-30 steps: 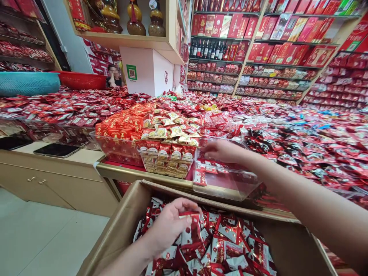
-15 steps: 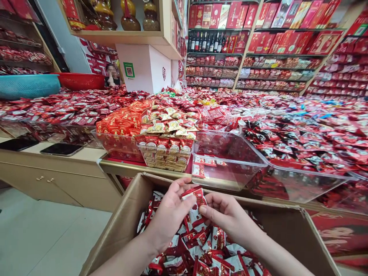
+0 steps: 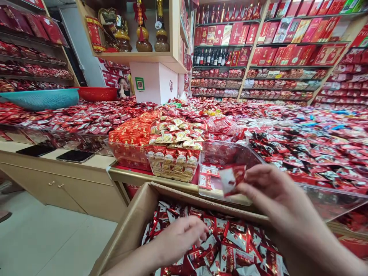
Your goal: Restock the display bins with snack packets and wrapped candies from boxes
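Observation:
My right hand [image 3: 280,199] pinches a small red and white candy packet [image 3: 230,179] by one edge, somewhat blurred, in front of the clear plastic bin [image 3: 211,193]. Inside that bin a few flat packets lie at its left end. Lower down, my left hand [image 3: 179,241] hovers at or just over the loose candy packets [image 3: 230,257] in the cardboard box [image 3: 126,237]. Its fingers are loosely bent and slightly apart, with nothing seen in them. Whether its fingertips touch the packets I cannot tell.
Beside the bin stand a clear tub of durian-printed packets [image 3: 172,163] and a tub of orange-red packets [image 3: 129,134]. Two dark phones [image 3: 75,155] rest on the left counter [image 3: 99,163]. Blue [image 3: 40,99] and red [image 3: 97,93] baskets sit behind. A person is partly visible far back.
Both hands held the packet together over the box. My left hand has let go and dropped lower, while my right hand has carried the packet up and right to the bin. The view has shifted.

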Demonstrator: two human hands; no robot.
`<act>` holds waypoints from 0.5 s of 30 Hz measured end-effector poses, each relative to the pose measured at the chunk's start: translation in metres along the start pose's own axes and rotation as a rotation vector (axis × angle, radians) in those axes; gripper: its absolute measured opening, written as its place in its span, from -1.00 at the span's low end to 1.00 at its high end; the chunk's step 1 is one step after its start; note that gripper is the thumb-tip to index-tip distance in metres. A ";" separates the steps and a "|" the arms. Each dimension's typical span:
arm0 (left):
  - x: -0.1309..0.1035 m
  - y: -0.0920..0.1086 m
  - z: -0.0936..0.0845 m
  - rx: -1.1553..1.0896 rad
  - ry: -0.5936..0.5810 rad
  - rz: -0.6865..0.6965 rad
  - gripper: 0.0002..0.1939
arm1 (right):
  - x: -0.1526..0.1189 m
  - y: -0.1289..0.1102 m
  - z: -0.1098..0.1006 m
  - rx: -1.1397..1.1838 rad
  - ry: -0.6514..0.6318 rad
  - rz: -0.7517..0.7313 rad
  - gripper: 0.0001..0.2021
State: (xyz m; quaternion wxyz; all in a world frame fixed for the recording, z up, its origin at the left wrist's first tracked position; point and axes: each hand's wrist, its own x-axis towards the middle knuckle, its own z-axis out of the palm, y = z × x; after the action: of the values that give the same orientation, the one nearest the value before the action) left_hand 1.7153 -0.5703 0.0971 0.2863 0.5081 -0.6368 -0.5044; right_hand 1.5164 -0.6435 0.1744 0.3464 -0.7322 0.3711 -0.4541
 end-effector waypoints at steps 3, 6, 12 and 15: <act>-0.006 -0.032 0.001 0.570 -0.193 -0.106 -0.64 | 0.048 -0.002 -0.021 -0.204 0.136 -0.007 -0.73; -0.011 -0.065 0.009 0.831 -0.343 -0.113 -0.62 | 0.096 0.009 -0.026 -0.437 0.024 0.131 -0.76; -0.009 -0.086 0.015 0.861 -0.295 -0.166 -0.57 | 0.141 0.038 0.001 -0.557 -0.393 0.578 -0.79; -0.008 -0.089 0.011 0.829 -0.283 -0.136 -0.74 | 0.138 0.048 0.018 -0.506 -0.487 0.698 -0.77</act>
State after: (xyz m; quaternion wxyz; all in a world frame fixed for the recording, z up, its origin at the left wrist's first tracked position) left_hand 1.7400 -0.5565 0.0118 -0.0656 0.5465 -0.7834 -0.2886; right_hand 1.5648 -0.7820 0.1837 0.3658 -0.7102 0.6011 -0.0225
